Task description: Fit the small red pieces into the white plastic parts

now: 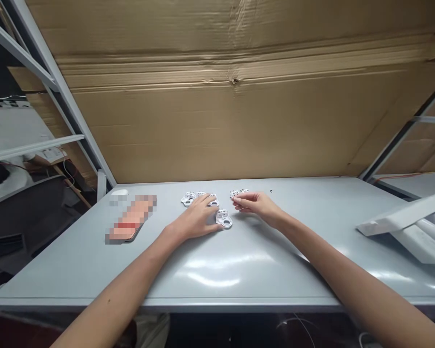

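Lying mid-table on a grey workbench [217, 282], small white plastic pieces [187, 199] sit beneath and beside the spread left hand [195, 218], one piece [224, 219] touching its fingertips. The right hand [257, 205] has its fingers bunched at another piece [238, 194]; whether they pinch it is unclear.

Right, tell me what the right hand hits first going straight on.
Probably the white plastic part under the left hand's fingertips. Another white part sits just beyond the right hand's fingertips, slightly off that line, but depth is unclear, so it could come first.
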Available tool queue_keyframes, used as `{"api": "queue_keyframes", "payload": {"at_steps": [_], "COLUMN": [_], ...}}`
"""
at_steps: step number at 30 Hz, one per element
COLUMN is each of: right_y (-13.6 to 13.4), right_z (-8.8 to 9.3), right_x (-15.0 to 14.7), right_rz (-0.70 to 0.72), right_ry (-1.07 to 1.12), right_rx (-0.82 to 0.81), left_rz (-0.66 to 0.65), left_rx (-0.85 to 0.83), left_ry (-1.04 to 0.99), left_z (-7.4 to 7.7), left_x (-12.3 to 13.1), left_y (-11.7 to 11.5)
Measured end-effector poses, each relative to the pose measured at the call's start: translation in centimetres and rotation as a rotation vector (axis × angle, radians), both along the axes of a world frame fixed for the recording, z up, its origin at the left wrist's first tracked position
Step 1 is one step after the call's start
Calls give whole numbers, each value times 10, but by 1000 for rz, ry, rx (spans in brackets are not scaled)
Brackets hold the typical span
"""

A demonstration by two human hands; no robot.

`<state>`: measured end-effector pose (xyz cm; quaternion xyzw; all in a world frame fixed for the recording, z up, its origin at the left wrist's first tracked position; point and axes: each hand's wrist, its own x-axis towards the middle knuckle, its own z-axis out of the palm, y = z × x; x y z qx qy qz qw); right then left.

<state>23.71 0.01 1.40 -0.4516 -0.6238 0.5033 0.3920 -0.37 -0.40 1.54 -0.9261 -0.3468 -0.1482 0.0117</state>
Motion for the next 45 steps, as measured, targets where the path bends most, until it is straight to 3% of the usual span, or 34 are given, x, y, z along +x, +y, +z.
{"api": "queue_keyframes", "payload": {"at_steps": [7, 12, 19, 36, 41, 45], "right_y": [-3, -3, 0, -5, -9, -17], "right_z": [-3, -17, -27, -19, -13, -7], "right_x": [-7, -9, -13, -14, -9, -9], "right_rz": [53, 22, 88, 134, 126, 199], "right_ry": [-268, -436, -536, -511, -554, -633], "right_rx": [348, 614, 614, 653, 669, 692], "left_rz": [-13, -16, -12, -33, -27, 11], "left_rx": [-9, -4, -31, -5, -20, -51], "left_ry": [-18, -8, -20, -35, -24, -9], "left_z": [-6, -7, -10, -10, -6, 0], "left_x": [-1, -2, -3, -2, -5, -13], "left_y": [4, 6, 8, 8, 8, 10]}}
